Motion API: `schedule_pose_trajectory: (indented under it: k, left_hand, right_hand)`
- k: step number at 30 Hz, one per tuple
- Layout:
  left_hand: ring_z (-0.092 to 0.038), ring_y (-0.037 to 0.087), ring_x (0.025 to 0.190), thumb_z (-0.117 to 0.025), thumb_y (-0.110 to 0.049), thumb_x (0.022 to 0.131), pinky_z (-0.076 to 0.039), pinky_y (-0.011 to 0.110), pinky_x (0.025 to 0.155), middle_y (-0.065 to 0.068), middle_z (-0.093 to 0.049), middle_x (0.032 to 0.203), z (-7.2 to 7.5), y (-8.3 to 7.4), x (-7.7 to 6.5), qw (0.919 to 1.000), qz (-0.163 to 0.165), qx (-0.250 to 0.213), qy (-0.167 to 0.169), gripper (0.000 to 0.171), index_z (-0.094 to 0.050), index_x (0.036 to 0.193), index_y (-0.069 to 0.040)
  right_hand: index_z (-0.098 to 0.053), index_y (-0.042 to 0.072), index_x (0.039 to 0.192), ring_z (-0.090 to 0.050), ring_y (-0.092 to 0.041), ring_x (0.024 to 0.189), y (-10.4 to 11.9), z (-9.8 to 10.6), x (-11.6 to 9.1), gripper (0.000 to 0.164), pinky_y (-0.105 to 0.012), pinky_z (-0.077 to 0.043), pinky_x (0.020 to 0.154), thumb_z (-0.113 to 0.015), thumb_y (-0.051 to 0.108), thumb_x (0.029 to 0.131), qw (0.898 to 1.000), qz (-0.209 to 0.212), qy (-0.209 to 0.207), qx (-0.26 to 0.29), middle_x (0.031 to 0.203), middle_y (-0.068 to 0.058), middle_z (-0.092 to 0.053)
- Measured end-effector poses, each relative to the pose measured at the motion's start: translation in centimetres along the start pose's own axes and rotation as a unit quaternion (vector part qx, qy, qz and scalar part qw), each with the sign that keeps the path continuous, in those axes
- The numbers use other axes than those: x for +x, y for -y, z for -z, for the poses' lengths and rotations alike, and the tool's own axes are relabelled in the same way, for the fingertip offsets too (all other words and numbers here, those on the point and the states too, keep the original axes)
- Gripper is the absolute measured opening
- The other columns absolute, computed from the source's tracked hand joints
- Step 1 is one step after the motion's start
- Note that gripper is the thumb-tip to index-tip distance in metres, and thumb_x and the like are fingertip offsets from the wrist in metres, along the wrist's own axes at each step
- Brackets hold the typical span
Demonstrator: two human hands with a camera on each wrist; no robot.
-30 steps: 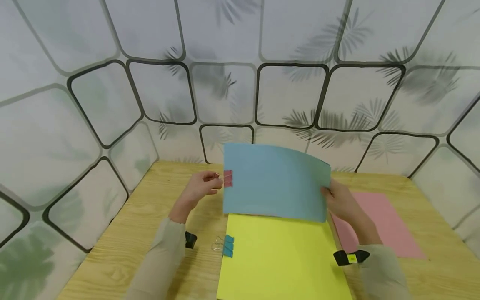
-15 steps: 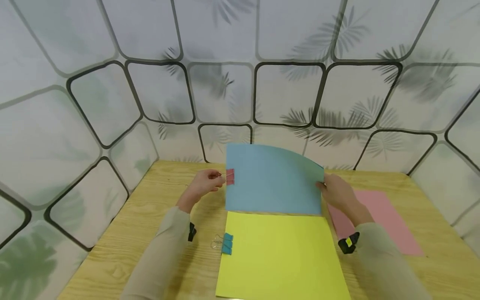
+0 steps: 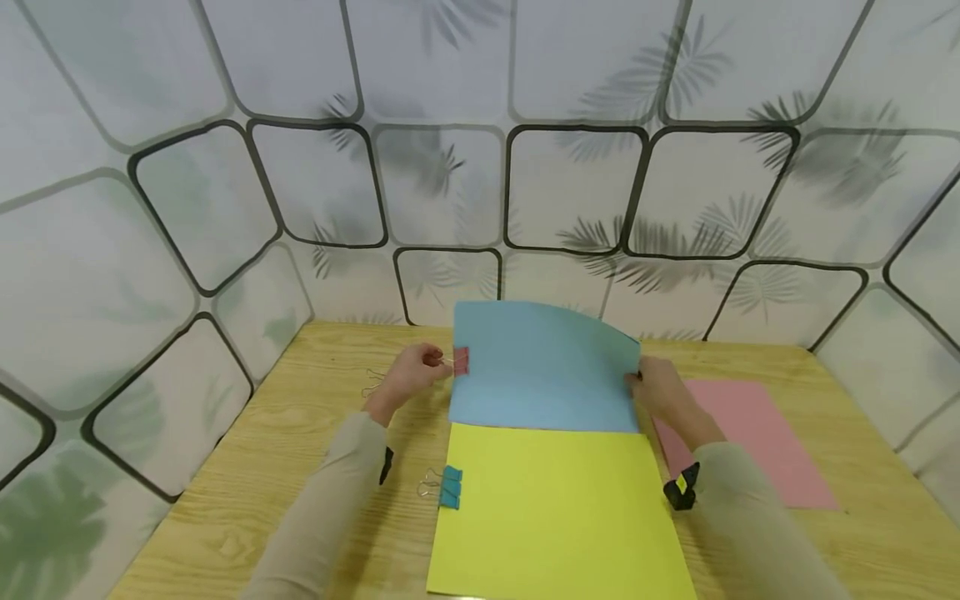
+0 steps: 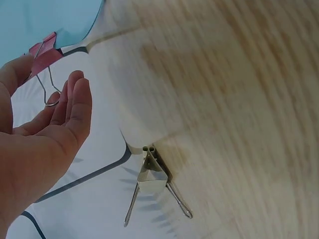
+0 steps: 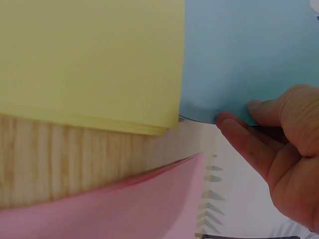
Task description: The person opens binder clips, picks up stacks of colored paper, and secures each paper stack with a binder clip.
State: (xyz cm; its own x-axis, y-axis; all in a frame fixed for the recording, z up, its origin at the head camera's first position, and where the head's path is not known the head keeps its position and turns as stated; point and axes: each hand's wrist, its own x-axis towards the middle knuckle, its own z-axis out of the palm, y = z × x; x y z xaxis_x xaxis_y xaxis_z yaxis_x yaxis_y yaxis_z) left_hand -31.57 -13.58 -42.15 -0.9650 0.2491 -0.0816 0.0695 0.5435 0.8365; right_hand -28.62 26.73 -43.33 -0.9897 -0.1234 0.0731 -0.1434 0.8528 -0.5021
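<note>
My left hand (image 3: 414, 373) holds the wire handles of a pink binder clip (image 3: 461, 361), which is clamped on the left edge of a blue paper stack (image 3: 547, 367). The blue stack is raised and curved, behind a yellow paper stack (image 3: 562, 517). At the blue paper's right edge, my right hand (image 3: 666, 392) pinches it between thumb and fingers, as the right wrist view shows (image 5: 284, 149). A teal binder clip (image 3: 451, 487) grips the left edge of the yellow stack.
Pink paper (image 3: 757, 450) lies on the wooden table (image 3: 225, 467), right of the yellow stack. A gold-coloured binder clip (image 4: 152, 174) stands beyond my left hand, partly hidden in the head view. A patterned wall covering (image 3: 450, 183) encloses the table's back and sides.
Both hands have lowered the blue stack slightly, and my right hand has shifted left. The wire handles of the gold-coloured clip now show beside my left hand.
</note>
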Motion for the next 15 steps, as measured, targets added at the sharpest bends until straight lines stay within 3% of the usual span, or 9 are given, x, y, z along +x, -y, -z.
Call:
schedule_pose_trajectory:
  k: [5,11,15]
  left_hand:
    - [-0.056,0.035,0.117,-0.063,-0.017,0.097,-0.05,0.045,0.094,0.023,-0.058,0.127,-0.5,-0.2,0.4,0.9994,0.011,0.032,-0.012,0.048,-0.05,0.135,0.009]
    - [-0.057,0.035,0.117,-0.065,-0.017,0.096,-0.05,0.046,0.095,0.023,-0.06,0.126,-0.9,-0.1,0.7,0.9978,0.015,0.063,-0.018,0.046,-0.053,0.132,0.008]
    - [-0.058,0.035,0.115,-0.065,-0.02,0.095,-0.051,0.046,0.093,0.023,-0.061,0.125,-1.3,0.1,0.8,0.9967,0.015,0.077,-0.022,0.048,-0.054,0.132,0.008]
  right_hand:
    - [-0.045,0.007,0.07,-0.047,-0.02,0.059,-0.4,-0.4,0.6,0.029,-0.031,-0.039,0.055,-0.053,0.006,0.099,0.999,-0.029,0.013,0.0,0.064,-0.006,-0.048]
    - [-0.028,0.015,0.065,-0.024,-0.012,0.052,-1.0,-1.0,1.5,0.037,-0.027,-0.026,0.049,-0.051,0.003,0.091,0.999,-0.032,0.015,-0.002,0.06,0.004,-0.022]
    - [-0.028,0.014,0.066,-0.027,-0.013,0.053,-1.0,-1.4,1.6,0.033,-0.028,-0.027,0.049,-0.052,0.0,0.083,0.999,-0.043,0.012,0.008,0.059,0.002,-0.028]
